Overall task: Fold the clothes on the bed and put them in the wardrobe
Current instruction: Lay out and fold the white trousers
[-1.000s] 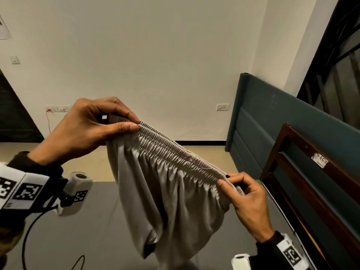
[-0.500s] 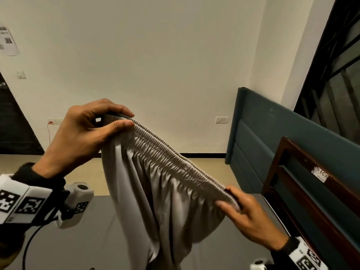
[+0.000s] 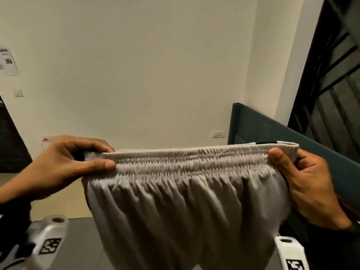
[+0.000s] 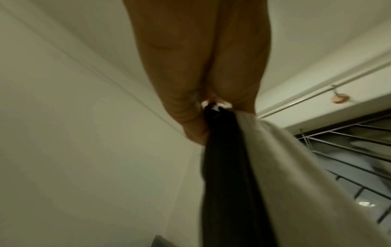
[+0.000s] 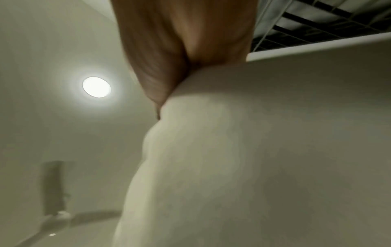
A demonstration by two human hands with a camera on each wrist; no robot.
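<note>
Left hand (image 3: pixel 58 168) and right hand (image 3: pixel 311 184) pinch the grey shorts (image 3: pixel 185 201) at waistband ends; light, limp cloth, likely best gripped there.

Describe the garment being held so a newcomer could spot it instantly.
Start at the teal headboard on the right. In front of it, the left hand and right hand pinch grey trousers by the ends of a gathered elastic waistband.

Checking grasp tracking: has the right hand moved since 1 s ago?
Yes. The right hand rose and swung right, from below the teal headboard's near end to level with it, levelling the waistband.
</note>
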